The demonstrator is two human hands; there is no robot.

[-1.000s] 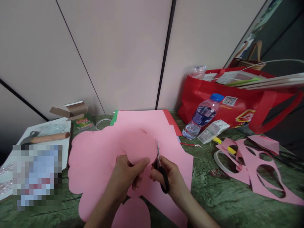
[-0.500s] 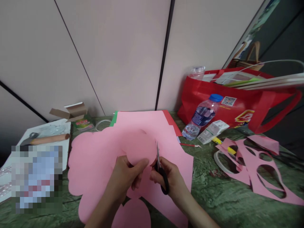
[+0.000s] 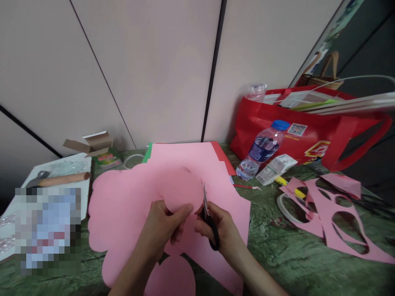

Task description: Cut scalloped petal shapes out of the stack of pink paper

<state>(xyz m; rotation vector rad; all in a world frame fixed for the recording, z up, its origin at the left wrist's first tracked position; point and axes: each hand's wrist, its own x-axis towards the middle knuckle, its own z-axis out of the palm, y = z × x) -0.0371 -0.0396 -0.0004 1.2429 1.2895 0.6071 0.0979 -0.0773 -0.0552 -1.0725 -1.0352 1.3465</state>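
Observation:
My left hand (image 3: 168,224) pinches the lower edge of a rounded pink paper piece (image 3: 182,191) between thumb and fingers. The black-handled scissors (image 3: 211,230) are in my right hand (image 3: 220,228), their blades pointing up along the right edge of that piece. Beneath both hands lie large pink paper sheets (image 3: 231,209), and a scalloped pink shape (image 3: 114,209) spreads out to the left. Another rounded pink piece (image 3: 174,277) rests at the near edge of the view.
A water bottle (image 3: 262,150) leans by a red bag (image 3: 311,135). Pink cut-out scraps (image 3: 327,218) overlap a tape roll (image 3: 285,209) at right. A red pen-like tool (image 3: 245,186) lies behind the sheets. At left are an opened box (image 3: 106,158) and a hammer (image 3: 64,179).
Both hands, the pink piece and the scissors keep almost the same positions. The whole view has shifted very slightly.

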